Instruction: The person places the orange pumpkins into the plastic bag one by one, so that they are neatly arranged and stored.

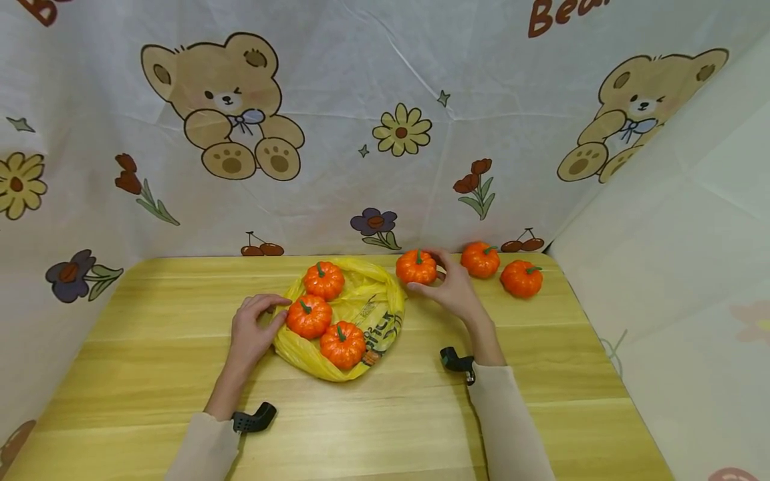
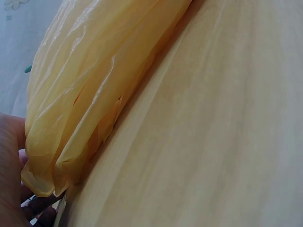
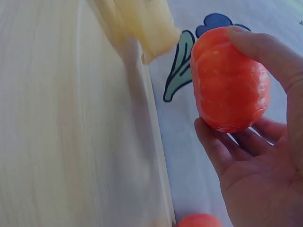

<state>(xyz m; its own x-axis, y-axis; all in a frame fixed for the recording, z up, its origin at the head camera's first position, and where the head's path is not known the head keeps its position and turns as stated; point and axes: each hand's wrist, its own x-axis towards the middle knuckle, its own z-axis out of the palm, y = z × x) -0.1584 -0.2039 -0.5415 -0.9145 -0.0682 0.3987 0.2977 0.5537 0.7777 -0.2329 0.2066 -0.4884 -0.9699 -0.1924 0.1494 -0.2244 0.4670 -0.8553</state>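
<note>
A yellow plastic bag (image 1: 325, 366) lies on the table with its mouth spread wide. Three small orange pumpkins with green stems sit in it: a back pumpkin (image 1: 324, 280), a left pumpkin (image 1: 309, 317) and a front pumpkin (image 1: 343, 346). At the bag's left rim, my left hand (image 1: 252, 331) grips the plastic with curled fingers; in the left wrist view the bag (image 2: 94, 94) hides part of the fingers. My right hand (image 1: 452, 288) holds another pumpkin (image 1: 416, 267) between thumb and fingers, just right of the bag. The right wrist view shows this pumpkin (image 3: 229, 82) raised above the table.
Two more orange pumpkins, one at the back (image 1: 480, 260) and one nearer (image 1: 521, 279), stand at the table's back right corner. A printed cloth (image 1: 337, 187) hangs behind the wooden table (image 1: 373, 427), and a pale wall (image 1: 674, 267) rises on the right.
</note>
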